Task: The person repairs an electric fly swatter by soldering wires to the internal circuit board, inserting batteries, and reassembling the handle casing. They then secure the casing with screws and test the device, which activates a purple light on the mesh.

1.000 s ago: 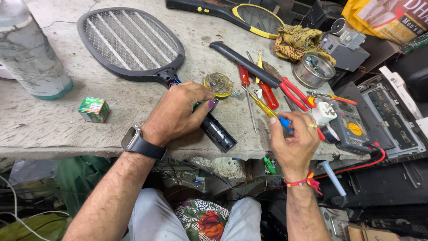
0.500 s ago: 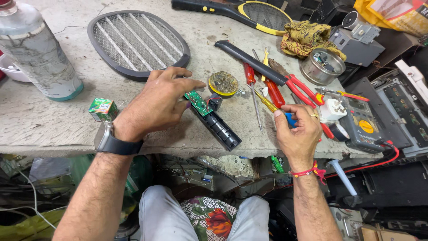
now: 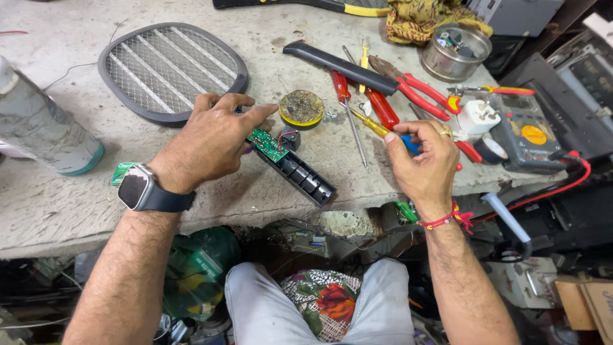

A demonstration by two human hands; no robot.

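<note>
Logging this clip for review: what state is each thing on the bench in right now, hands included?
Racket handle: opened, lying on the bench.
Circuit board: exposed, at the handle's top.
Left hand: resting on the handle, fingers by the board.
Right hand: closed on a yellow screwdriver.
Metal tin: open, small parts inside.
Red pliers: lying flat, untouched.

small green and white carton (image 3: 121,171): lies flat on the workbench, beside the left wrist, partly hidden by it. smartwatch screen (image 3: 133,189): dark, rounded rectangle on the left wrist. plastic bottle (image 3: 45,131): grey wrap label and teal base, at the bench's left edge. multimeter (image 3: 527,133): grey body, yellow round dial, at right. green bag (image 3: 196,268): pale printed panel, under the bench. brown cardboard boxes (image 3: 584,300): lower right corner.
</note>
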